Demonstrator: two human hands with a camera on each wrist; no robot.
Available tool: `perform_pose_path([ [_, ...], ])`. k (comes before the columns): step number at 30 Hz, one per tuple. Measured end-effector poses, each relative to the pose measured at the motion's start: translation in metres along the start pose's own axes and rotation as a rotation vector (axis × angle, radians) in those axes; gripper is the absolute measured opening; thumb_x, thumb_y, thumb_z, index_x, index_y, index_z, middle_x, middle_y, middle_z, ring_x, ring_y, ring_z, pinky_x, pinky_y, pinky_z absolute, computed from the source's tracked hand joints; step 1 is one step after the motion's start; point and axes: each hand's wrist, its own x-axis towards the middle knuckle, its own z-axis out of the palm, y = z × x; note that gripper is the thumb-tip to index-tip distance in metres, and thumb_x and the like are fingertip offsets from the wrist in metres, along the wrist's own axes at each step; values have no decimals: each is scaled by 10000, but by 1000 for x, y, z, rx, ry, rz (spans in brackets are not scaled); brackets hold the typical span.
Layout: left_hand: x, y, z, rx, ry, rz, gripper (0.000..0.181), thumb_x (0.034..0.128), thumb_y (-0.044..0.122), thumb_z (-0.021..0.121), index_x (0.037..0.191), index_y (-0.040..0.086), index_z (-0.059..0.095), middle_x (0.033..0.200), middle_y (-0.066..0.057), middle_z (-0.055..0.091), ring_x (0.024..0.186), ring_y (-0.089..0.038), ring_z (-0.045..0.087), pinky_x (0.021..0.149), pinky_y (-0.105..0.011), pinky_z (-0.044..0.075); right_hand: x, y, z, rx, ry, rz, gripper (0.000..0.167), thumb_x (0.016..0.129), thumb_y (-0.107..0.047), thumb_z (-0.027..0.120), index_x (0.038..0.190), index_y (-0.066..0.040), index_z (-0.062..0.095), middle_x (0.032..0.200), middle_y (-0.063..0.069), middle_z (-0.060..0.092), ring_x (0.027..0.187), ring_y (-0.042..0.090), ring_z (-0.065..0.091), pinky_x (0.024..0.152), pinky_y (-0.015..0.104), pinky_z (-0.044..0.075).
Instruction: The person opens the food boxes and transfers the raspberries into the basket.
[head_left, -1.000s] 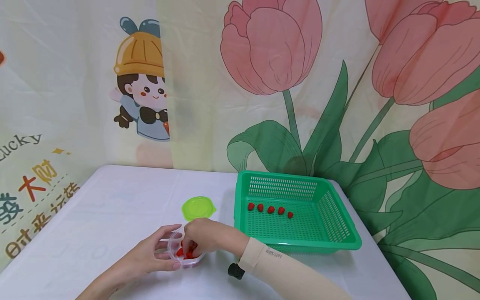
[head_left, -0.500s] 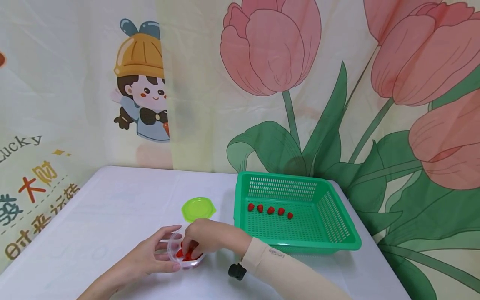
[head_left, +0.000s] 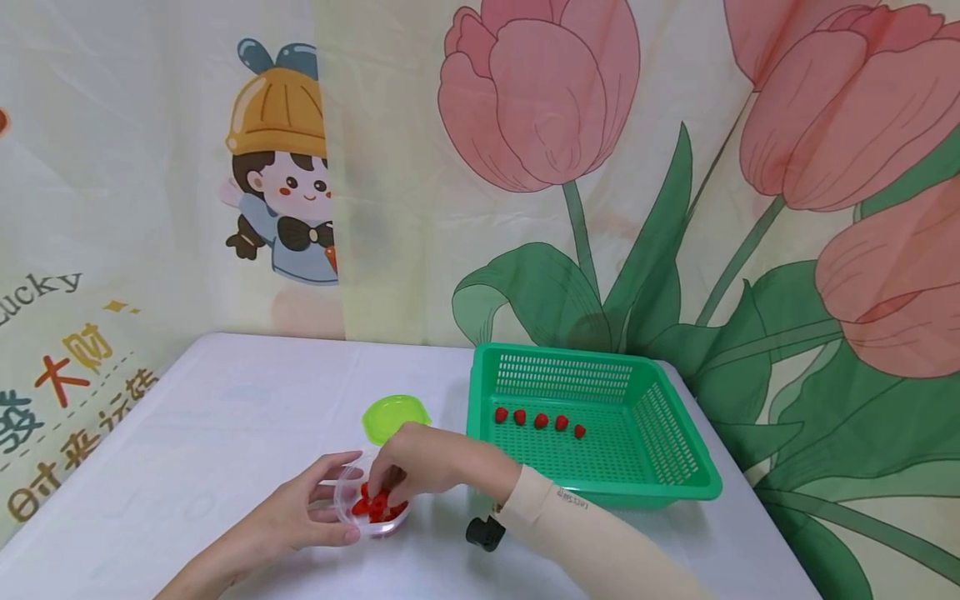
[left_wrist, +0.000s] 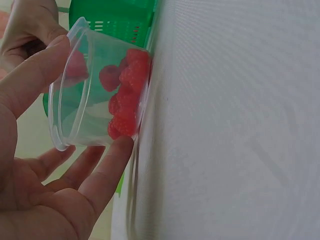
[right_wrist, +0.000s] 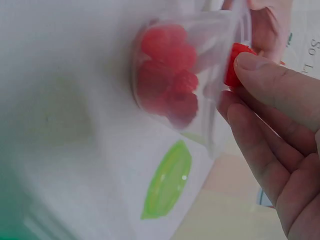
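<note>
A small clear plastic tub (left_wrist: 95,110) stands on the white table with several raspberries (left_wrist: 132,75) at its bottom. My left hand (head_left: 300,508) holds the tub from the left, thumb at the rim and fingertips along the opposite side. My right hand (head_left: 431,462) is over the tub's mouth, pinching one raspberry (right_wrist: 231,75) between thumb and fingers. That raspberry is at the rim, above the others. In the head view, the right hand covers part of the tub.
A green lid (head_left: 393,419) lies on the table (head_left: 247,408) behind the tub. To the right is a green slotted basket (head_left: 667,492), with several raspberries (head_left: 541,422) in a row on its floor. A black wrist camera (head_left: 485,533) hangs under the right forearm.
My right hand has risen slightly out of the tub and shifted a little right, now with a raspberry pinched. The left hand and tub have stayed in place.
</note>
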Motion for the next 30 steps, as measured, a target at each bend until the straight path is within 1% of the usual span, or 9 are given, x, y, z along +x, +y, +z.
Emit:
perform_pose_path([
  [4, 1, -1, 0, 10, 8, -29, 978, 888, 202, 887, 1655, 134, 284, 1625, -268, 392, 1345, -424, 591, 970, -343, 614, -11, 3, -15, 41, 25, 2, 205, 934, -143, 835, 1134, -183, 826, 962, -158, 749, 865, -68, 635, 806, 59, 511],
  [8, 3, -1, 1, 34, 23, -55, 982, 871, 215, 902, 1648, 144, 305, 1610, -255, 422, 1347, -416, 578, 972, -369, 617, -29, 11, -34, 59, 56, -18, 192, 941, -130, 829, 1133, -147, 820, 956, -134, 750, 857, -51, 647, 808, 76, 528],
  [12, 4, -1, 1, 51, 31, -38, 977, 859, 211, 913, 1636, 132, 326, 1591, -252, 444, 1354, -421, 564, 984, -369, 610, -53, 26, -54, 66, 99, -3, 165, 946, -131, 826, 1111, -145, 817, 962, -125, 748, 857, -37, 661, 816, 105, 550],
  [16, 3, -1, 1, 50, 33, -12, 971, 857, 197, 913, 1632, 130, 332, 1588, -251, 441, 1354, -426, 566, 985, -348, 606, -79, 50, -73, 76, 143, 37, 137, 949, -122, 823, 1082, -153, 819, 961, -105, 761, 857, -14, 687, 831, 158, 577],
  [21, 1, -1, 1, 48, 35, -8, 967, 865, 213, 905, 1639, 153, 328, 1601, -228, 432, 1369, -426, 554, 951, -260, 603, -113, 87, -91, 87, 178, 104, 133, 962, -115, 807, 1092, -144, 811, 992, -61, 780, 885, 28, 711, 849, 232, 602],
  [25, 0, 0, 2, 47, 32, -9, 965, 876, 221, 895, 1646, 163, 317, 1612, -214, 421, 1386, -432, 537, 930, -211, 582, -136, 119, -96, 78, 209, 168, 148, 963, -106, 803, 1106, -142, 807, 1020, -73, 780, 922, 42, 716, 867, 248, 607],
  [30, 0, 1, 2, 55, 27, -11, 967, 879, 230, 891, 1648, 159, 309, 1613, -210, 417, 1388, -434, 534, 930, -190, 575, -160, 157, -90, 63, 225, 246, 155, 963, -91, 797, 1114, -123, 808, 1041, -47, 790, 945, 81, 739, 864, 277, 615],
])
